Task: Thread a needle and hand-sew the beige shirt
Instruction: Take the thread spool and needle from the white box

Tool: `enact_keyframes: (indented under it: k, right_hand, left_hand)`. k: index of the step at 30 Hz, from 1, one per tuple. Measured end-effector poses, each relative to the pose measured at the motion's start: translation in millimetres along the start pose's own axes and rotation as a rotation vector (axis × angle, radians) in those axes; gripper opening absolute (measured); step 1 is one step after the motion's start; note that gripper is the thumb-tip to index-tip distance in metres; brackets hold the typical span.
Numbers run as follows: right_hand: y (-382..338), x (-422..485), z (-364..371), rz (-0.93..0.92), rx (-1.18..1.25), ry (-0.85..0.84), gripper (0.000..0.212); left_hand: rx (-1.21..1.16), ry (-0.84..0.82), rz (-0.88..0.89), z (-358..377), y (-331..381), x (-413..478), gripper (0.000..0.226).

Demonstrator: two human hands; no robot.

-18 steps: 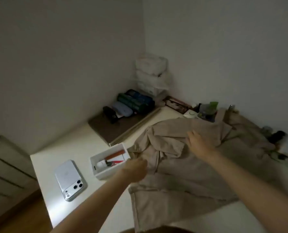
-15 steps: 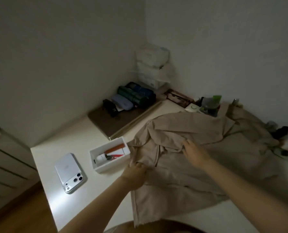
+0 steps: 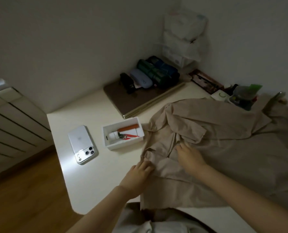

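A white table with a rounded corner point(image 3: 92, 174) is pushed into the corner of a dim room with plain pale walls point(image 3: 72, 39). A small white rectangular box point(image 3: 123, 145) sits on it, holding an orange-handled tool point(image 3: 128, 127) and a white spool point(image 3: 113, 135).

The crumpled beige shirt point(image 3: 223, 148) lies spread on the table just right of the box, one fold nearly touching the box's right wall. Below the box and to its right, the left hand point(image 3: 138, 175) sits at the shirt's bunched left edge with fingers bent onto the cloth; whether they pinch it cannot be told. Further right of the box, the right hand point(image 3: 190, 157) has its fingers curled into a fold by the shirt's front opening and holds it.

Left of the box lies a silver phone point(image 3: 82, 143), face down, its lamp lit. Behind the box is a flat brown board point(image 3: 123, 98) carrying a row of dark and lilac pouches point(image 3: 150, 76), with stacked white tissue packs point(image 3: 181, 36) in the corner beyond. Far left of the box stands a pale slatted cabinet point(image 3: 8, 118) on a wooden floor point(image 3: 22, 190).
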State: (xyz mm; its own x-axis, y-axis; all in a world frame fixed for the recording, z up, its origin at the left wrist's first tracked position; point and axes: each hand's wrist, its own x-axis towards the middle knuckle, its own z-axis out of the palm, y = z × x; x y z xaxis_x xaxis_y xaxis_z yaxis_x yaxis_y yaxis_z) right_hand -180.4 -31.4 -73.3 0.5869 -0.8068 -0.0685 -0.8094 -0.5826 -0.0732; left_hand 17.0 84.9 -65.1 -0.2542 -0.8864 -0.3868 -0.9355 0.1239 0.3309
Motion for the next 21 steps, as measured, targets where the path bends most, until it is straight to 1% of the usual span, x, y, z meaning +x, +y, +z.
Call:
enact_keyframes:
  k: [2,4,6,8,9,10,12,14,17,21]
  right_hand:
    - [-17.9,14.6,-8.6,-0.049,0.084,-0.015,0.031]
    - [-38.9,29.1,-15.8,-0.117,0.162,-0.010,0.042]
    - [-61.8,42.6,-23.9,-0.190,0.230,-0.017,0.048]
    - [-80.5,55.1,-27.8,-0.275,0.240,-0.015,0.050]
    - [-87.0,60.8,-25.7,-0.301,0.230,-0.017,0.051]
    - [-90.6,64.6,-22.8,-0.311,0.207,-0.029,0.051]
    - [-93.4,69.8,-21.1,-0.305,0.154,-0.044,0.052]
    - [-93.6,74.4,-21.1,-0.303,0.130,-0.033,0.051]
    - [-89.0,77.5,-21.9,-0.315,0.108,-0.032,0.046]
    - [-84.7,77.7,-24.3,-0.312,0.115,-0.058,0.037]
  left_hand:
    - [-0.091,-0.029,0.022,-12.6,-9.8,-5.0,0.039]
    - [-0.144,0.034,0.014,-26.4,-24.0,-10.3,0.034]
    - [-0.173,0.226,-0.022,-44.6,-41.5,-13.2,0.028]
    - [-0.190,0.420,-0.090,-62.8,-65.4,-9.3,0.028]
    - [-0.194,0.490,-0.122,-70.6,-79.8,-5.2,0.031]
    - [-0.178,0.525,-0.161,-78.3,-91.2,-1.4,0.035]
    - [-0.101,0.479,-0.253,-89.2,-108.4,6.9,0.043]
    - [-0.005,0.364,-0.315,-92.4,-122.5,14.7,0.049]
    - [0.135,0.237,-0.332,-92.8,-134.2,22.7,0.047]
    - [0.213,0.175,-0.368,-89.9,-137.5,33.9,0.053]
